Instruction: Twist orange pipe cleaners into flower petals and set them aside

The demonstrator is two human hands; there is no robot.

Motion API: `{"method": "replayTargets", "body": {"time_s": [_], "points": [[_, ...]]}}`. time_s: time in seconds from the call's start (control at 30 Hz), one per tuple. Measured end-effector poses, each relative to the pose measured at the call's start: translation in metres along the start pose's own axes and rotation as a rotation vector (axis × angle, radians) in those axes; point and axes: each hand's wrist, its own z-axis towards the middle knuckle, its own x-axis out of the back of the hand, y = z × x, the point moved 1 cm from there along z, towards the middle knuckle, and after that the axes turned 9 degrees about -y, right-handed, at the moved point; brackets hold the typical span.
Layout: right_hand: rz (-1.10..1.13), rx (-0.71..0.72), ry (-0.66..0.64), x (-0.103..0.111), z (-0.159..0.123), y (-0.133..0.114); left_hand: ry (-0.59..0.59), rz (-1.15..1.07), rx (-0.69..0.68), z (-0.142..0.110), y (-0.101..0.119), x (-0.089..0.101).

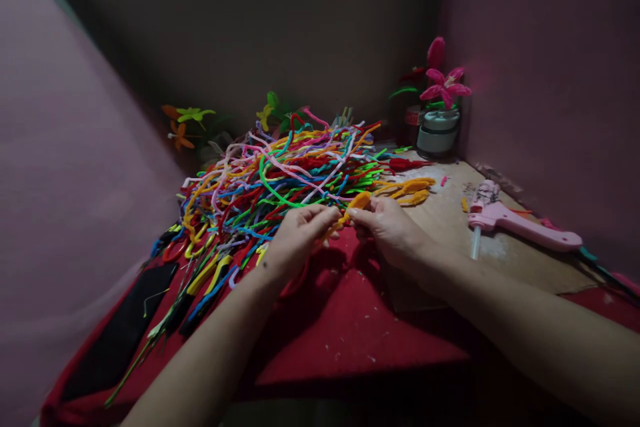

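My left hand (pixel 307 232) pinches the lower, twisted end of an orange pipe cleaner (pixel 360 200) above the front of the red-covered table. Its wider, looped top is gripped by my right hand (pixel 387 225), with thumb and fingers closed on it. Both hands are close together, almost touching. Just behind them spreads a large heap of coloured pipe cleaners (pixel 280 173). To the right of the heap, several orange looped pieces (pixel 413 190) lie on a brown board, shaped much like the one I hold. Part of the held piece is hidden by my fingers.
A pink glue gun (pixel 520 223) with a clear stick rests on the brown board (pixel 450 213). Pliers (pixel 207 277), a black flat object (pixel 123 330) and green stems lie at left. Pink pipe-cleaner flowers (pixel 445 88) rise from a jar (pixel 437 133) at back right.
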Motion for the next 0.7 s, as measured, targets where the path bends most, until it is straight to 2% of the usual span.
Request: {"method": "replayTargets", "body": {"time_s": [0.07,0.17,0.23,0.33,0.4,0.47,0.53,0.6,0.67,0.7], "points": [[-0.064,0.058,-0.031,0.0,0.0,-0.003,-0.159,-0.379,0.158,0.002,-0.004,0.005],[-0.054,0.093,-0.126,-0.002,0.0,-0.005,-0.36,-0.627,0.242,0.004,-0.011,0.008],[-0.048,0.113,-0.135,-0.002,0.0,-0.006,-0.405,-0.68,0.243,0.003,-0.012,0.008],[-0.092,0.136,-0.095,-0.002,0.0,-0.008,-0.365,-0.628,0.205,-0.001,-0.006,0.006],[-0.125,0.133,-0.07,-0.003,0.0,-0.009,-0.284,-0.487,0.167,-0.003,0.0,0.004],[-0.136,0.128,-0.028,-0.004,-0.001,-0.007,-0.138,-0.218,0.086,-0.006,0.005,0.001],[-0.115,0.113,0.011,-0.005,-0.002,-0.004,0.051,0.183,-0.089,-0.009,0.007,-0.003],[-0.028,0.058,0.006,-0.005,-0.002,0.001,0.181,0.624,-0.309,-0.012,0.006,-0.009],[0.095,-0.013,-0.014,-0.005,-0.002,0.006,0.203,0.941,-0.457,-0.014,0.004,-0.014],[0.139,-0.041,-0.016,-0.004,-0.001,0.007,0.194,1.014,-0.487,-0.014,0.003,-0.016]]}}
